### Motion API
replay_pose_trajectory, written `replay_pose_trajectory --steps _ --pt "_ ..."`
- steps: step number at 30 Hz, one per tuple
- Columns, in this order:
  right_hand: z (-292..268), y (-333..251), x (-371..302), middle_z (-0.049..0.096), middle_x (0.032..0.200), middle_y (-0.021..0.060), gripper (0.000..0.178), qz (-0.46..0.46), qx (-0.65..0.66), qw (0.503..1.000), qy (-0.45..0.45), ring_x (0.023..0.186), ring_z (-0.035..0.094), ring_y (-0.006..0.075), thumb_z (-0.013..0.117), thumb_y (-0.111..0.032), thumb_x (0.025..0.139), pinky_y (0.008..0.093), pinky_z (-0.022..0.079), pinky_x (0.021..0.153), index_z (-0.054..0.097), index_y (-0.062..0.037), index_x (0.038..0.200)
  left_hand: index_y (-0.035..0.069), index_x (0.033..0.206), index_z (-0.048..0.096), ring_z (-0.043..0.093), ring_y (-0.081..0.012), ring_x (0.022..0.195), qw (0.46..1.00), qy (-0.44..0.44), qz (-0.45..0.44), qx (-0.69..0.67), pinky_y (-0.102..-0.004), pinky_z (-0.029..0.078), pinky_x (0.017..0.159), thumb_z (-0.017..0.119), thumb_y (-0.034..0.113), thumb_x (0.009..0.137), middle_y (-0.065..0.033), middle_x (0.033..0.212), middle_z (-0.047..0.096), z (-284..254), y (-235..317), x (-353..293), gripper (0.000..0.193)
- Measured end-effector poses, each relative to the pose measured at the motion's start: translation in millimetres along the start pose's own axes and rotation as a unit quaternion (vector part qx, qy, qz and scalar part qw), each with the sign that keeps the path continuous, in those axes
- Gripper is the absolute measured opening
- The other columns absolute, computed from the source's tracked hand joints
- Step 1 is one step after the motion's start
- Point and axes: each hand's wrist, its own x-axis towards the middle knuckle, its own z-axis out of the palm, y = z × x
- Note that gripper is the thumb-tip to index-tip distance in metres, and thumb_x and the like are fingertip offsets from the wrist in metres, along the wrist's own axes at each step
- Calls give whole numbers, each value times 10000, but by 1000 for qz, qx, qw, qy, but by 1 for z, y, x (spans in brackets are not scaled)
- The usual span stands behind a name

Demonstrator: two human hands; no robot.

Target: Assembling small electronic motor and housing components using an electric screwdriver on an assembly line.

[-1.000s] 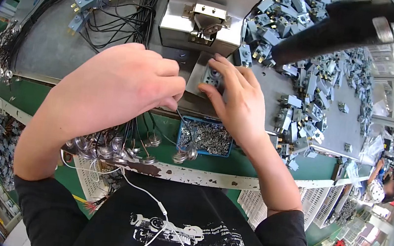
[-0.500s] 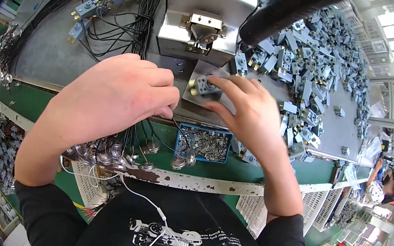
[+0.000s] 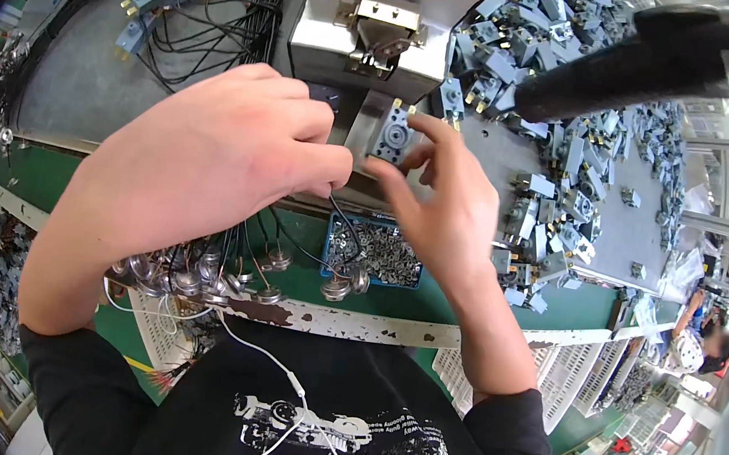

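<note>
Workbench: a grey metal tabletop spans the upper half of the frame.
Heap: grey box-shaped parts with brass terminals crowd the upper right.
Machine: a silver metal housing with a clamp-like fixture stands at upper centre.
Wire bundle: black wires with red tips lie at upper left.
Left hand: the worker's left hand, left of centre, curls inward, thumb and forefinger pinching a wire.
Right hand: at centre right, the right hand holds thumb and forefinger spread around a component; firm contact cannot be told.
Tray: a blue rectangular tray of small metal pieces sits below centre.
Component: one grey block with brass terminals lies on a flat metal plate near centre.
Wire: a thin black strand drops from the left fingertips toward the tray.
</note>
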Motion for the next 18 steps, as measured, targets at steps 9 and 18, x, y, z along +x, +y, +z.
replay_pose_trajectory --steps 9,18 --pt "-23 -12 -26 763 1044 126 272 -39 84 966 -242 817 733 341 734 -17 863 413 587 677 739 -95 1124 102 893 687 598 -255 875 999 -46 -2 -9 -386 471 843 762 133 790 -45 836 590 -12 -1 -4 130" --pt "-51 -21 -4 707 794 126 206 67 296 918 -257 624 668 289 660 -16 938 373 541 593 675 -46 1142 60 973 730 621 -304 788 996 -30 3 -80 -413 507 713 768 132 812 -83 799 622 -14 -8 -7 180"
